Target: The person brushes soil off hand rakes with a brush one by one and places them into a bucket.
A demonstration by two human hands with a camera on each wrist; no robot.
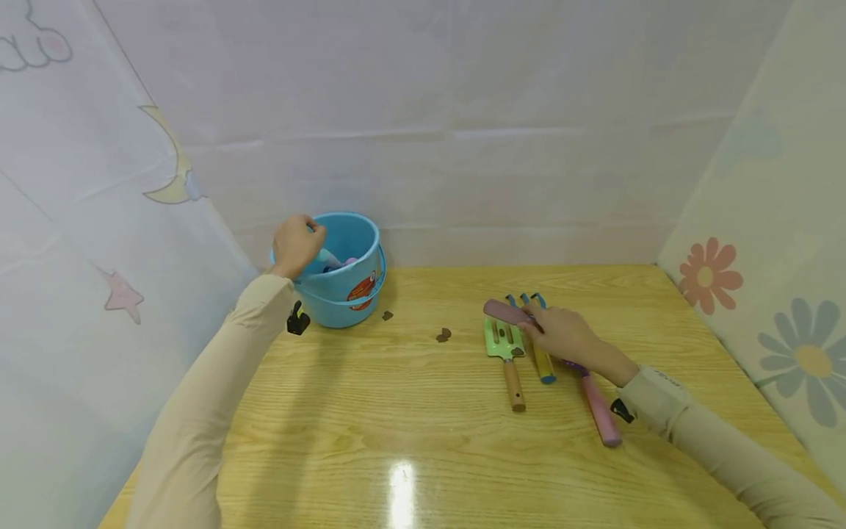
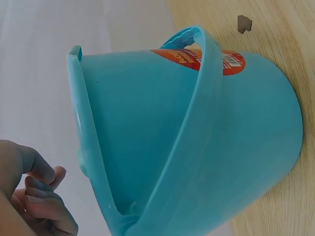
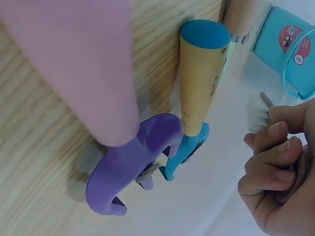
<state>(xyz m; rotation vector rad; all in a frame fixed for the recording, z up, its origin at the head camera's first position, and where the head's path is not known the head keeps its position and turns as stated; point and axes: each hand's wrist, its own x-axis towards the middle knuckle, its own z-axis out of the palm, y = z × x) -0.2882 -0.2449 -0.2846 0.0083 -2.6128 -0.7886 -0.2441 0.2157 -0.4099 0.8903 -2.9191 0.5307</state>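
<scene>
The right hand (image 1: 562,336) pinches a brush (image 1: 504,311), its other fingers curled under; the brush is over the green fork (image 1: 505,353) and the yellow-handled rake (image 1: 544,364). The pink-handled rake (image 1: 600,411) lies just beside on the surface (image 1: 370,411). The left hand (image 1: 296,244) is at the rim of the blue bucket (image 1: 330,312), its fingers loosely bent, with nothing seen in them.

The step in hand seems to be managing the brush above these tools. To do it well, the person should keep the pinch firm and the wrist light, so that the neighbouring tools are not pushed and the brown flakes (image 1: 443,336) are not scattered.

From the head, the bristles (image 3: 257,113) cannot be seen, and the right hand covers the rakes partly. The coloured pieces (image 1: 330,258) inside the bucket are hard to recognise.
</scene>
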